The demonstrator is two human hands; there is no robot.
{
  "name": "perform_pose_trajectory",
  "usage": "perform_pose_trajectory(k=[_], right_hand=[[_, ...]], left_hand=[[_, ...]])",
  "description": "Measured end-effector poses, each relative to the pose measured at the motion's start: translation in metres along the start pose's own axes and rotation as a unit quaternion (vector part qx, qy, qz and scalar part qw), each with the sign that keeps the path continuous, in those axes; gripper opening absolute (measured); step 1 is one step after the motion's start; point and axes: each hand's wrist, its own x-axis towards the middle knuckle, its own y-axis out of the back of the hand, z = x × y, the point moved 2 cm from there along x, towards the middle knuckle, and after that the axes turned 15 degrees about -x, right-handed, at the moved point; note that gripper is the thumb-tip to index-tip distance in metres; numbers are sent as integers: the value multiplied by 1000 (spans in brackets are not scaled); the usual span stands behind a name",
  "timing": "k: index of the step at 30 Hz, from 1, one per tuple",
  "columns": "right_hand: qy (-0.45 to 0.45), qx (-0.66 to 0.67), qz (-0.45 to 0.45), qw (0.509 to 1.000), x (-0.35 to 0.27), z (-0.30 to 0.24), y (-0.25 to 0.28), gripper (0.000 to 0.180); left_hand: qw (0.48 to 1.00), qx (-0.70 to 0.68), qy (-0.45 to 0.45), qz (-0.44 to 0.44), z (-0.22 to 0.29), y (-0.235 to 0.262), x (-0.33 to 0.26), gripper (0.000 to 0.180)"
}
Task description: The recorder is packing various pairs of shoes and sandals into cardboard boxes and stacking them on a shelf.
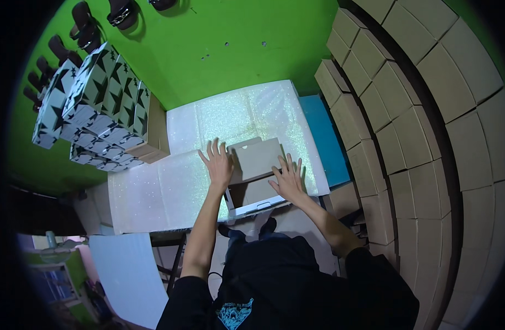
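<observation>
Pressing flat, fingers spread, left hand (218, 165) and right hand (288, 181) hold down the cardboard box (257, 165).

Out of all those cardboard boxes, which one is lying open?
The flat brown cardboard box on the glittery white table, under both hands. The plain brown boxes stacked on the right are all closed.

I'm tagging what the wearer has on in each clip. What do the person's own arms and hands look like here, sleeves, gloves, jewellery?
Both the left hand and the right hand are bare, with no gloves; no rings or watch can be made out at this size. The forearms are uncovered, and black sleeves of a black top with a turquoise chest print are pushed up to about the elbows.
</observation>
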Motion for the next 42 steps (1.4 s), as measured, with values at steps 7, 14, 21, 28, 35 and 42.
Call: perform_pose_trajectory(k=[7,14,21,28,35,42], right_hand=[[4,-41,-107,993,-5,13,-19,66],[-82,66,-64,992,-26,45,-6,61],[-108,38,-9,993,-52,63,-22,36],[-182,-19,-84,980,-53,23,-24,46],[-194,109,-291,930,-59,31,-5,100],[-165,73,-186,966,-96,16,-27,123]], left_hand=[[992,-15,54,-114,15,3,-104,62],[992,-18,90,-84,-18,24,-129,65],[995,1,81,-61,-25,17,-149,17],[977,9,164,-137,4,4,-146,39],[942,-76,228,-235,2,13,-151,64],[970,11,138,-201,2,-2,-176,108]])
